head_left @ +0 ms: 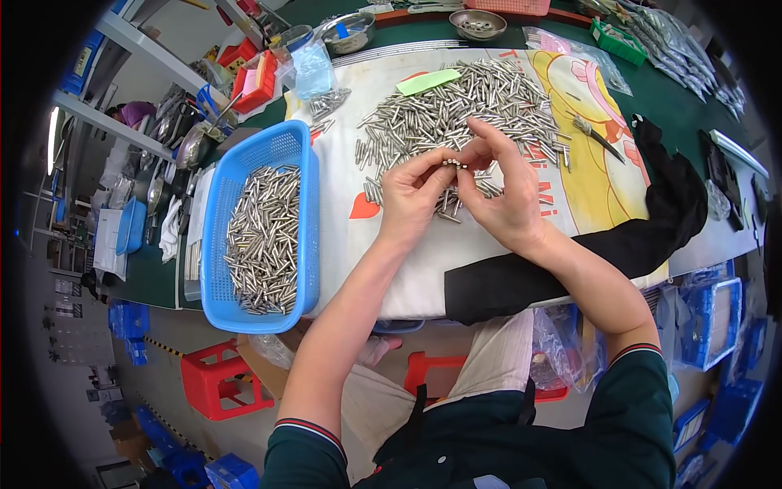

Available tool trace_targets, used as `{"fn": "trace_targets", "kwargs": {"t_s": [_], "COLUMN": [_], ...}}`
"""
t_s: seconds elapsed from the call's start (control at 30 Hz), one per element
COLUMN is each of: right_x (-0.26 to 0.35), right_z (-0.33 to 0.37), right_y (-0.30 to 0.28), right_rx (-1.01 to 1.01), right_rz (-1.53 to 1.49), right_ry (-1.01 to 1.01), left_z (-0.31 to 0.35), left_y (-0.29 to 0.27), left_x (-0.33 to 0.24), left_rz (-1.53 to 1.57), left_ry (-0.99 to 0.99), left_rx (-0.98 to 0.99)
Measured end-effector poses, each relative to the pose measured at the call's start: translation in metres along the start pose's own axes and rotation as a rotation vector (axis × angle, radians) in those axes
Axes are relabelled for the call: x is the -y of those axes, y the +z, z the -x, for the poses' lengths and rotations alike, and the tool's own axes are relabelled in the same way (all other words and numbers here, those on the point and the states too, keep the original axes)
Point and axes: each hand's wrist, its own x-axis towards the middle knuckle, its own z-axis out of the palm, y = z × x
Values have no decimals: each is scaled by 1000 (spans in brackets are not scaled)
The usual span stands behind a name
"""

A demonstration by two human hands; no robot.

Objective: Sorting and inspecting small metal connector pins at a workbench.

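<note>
Pinching small metal pins together — left hand and right hand both closed on them; they sit above the patterned cloth, before a loose pile; blue basket at left.

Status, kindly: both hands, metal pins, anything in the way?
Left hand, right hand: together holding bunch of pins. Loose pins beneath and beyond. Black cloth under right forearm, not blocking hands.

From my place I see large red letters printed on the pale cloth, near the right hand, and more red letters at its far edge. Small sheets at far left are too small for me to read.
</note>
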Motion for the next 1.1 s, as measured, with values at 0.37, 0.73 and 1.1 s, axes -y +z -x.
{"fn": "trace_targets", "kwargs": {"t_s": [0.37,0.73,1.1], "right_x": [-2,-2,1], "right_z": [-4,-2,0], "right_y": [-2,0,0], "right_rx": [-54,-40,0], "right_rz": [-3,-56,-179], "right_ry": [3,-7,55], "left_z": [1,3,3], "left_y": [3,-1,-4], "left_x": [-8,-5,-9], "left_rz": [32,44,-28], "left_ry": [2,22,115], "left_rx": [11,14,84]}}
